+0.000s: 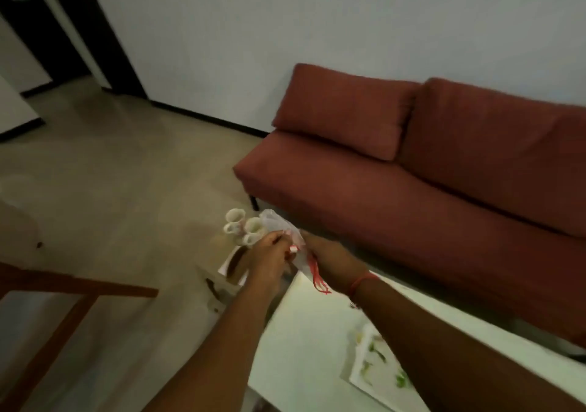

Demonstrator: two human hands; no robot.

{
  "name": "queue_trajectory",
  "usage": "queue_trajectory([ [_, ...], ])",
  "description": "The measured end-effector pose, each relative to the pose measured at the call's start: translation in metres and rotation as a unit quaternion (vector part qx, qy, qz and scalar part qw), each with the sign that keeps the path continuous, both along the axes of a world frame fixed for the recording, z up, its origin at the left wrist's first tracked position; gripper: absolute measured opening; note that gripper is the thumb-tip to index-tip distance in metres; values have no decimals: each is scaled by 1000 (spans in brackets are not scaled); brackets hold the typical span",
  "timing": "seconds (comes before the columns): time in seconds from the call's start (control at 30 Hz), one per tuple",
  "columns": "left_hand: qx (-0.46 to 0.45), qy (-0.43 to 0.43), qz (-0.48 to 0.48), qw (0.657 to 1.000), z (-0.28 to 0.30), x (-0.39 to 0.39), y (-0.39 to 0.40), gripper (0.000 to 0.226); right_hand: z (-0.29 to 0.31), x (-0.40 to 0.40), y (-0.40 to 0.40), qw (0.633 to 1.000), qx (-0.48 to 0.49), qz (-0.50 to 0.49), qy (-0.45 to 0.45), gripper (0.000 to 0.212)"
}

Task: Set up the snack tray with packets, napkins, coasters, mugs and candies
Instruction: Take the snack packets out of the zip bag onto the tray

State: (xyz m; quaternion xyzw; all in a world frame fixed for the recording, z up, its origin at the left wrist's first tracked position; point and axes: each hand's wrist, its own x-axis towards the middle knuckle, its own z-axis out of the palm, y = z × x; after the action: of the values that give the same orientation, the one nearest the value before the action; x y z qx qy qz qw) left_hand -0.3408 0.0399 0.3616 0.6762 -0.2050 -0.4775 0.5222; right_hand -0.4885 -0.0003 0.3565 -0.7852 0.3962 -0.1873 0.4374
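red sofa (428,170) along the pale wall, filling the right side. white table (304,342) below it, far left corner reaching toward the hands. wooden frame (73,288) at lower left on the beige floor (111,173). patterned white tray (377,364), green marks on it, near the table's right edge, partly hidden by the right forearm. two white mugs (244,227) just beyond the table's far left corner, touching the pouch; support beneath too blurred to tell. sheer white pouch (285,237) with red drawstring (318,280) raised above that corner. left hand (269,259) closed, fingers pinching the pouch's mouth. right hand (329,262) curled around the pouch from the other side, grip partly hidden.
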Motion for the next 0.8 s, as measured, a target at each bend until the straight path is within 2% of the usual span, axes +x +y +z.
queue_trajectory([
  [0.1, -23, 61, -47, 997, 24, -80, 10, 13, 30, -102, 18, 998, 16, -56, 8, 33],
  [0.17, -11, 100, -77, 992, 39, -128, 17, 14, 45, -168, 31, 992, -26, -95, 81, 31],
  [0.2, -4, 114, -93, 989, 45, -150, 20, 16, 48, -198, 38, 983, -56, -119, 126, 31],
  [0.27, 15, 137, -118, 983, 56, -186, 24, 17, 49, -253, 54, 967, -73, -189, 154, 26],
  [0.37, 24, 156, -148, 976, 77, -231, 31, 9, 41, -325, 80, 939, -54, -290, 175, 23],
  [0.43, 13, 167, -167, 972, 89, -252, 32, 15, 36, -361, 97, 916, -25, -362, 173, 29],
  [0.57, -6, 186, -207, 961, 116, -292, 31, 28, 34, -395, 125, 866, 21, -488, 105, 37],
  [0.6, -7, 192, -215, 958, 123, -300, 30, 28, 34, -396, 133, 866, 28, -493, 80, 36],
  [0.73, -10, 207, -230, 951, 144, -319, 29, 24, 31, -384, 166, 907, 34, -417, -53, 27],
  [0.8, -15, 219, -222, 950, 153, -320, 28, 22, 32, -377, 179, 897, 61, -416, -141, 34],
])
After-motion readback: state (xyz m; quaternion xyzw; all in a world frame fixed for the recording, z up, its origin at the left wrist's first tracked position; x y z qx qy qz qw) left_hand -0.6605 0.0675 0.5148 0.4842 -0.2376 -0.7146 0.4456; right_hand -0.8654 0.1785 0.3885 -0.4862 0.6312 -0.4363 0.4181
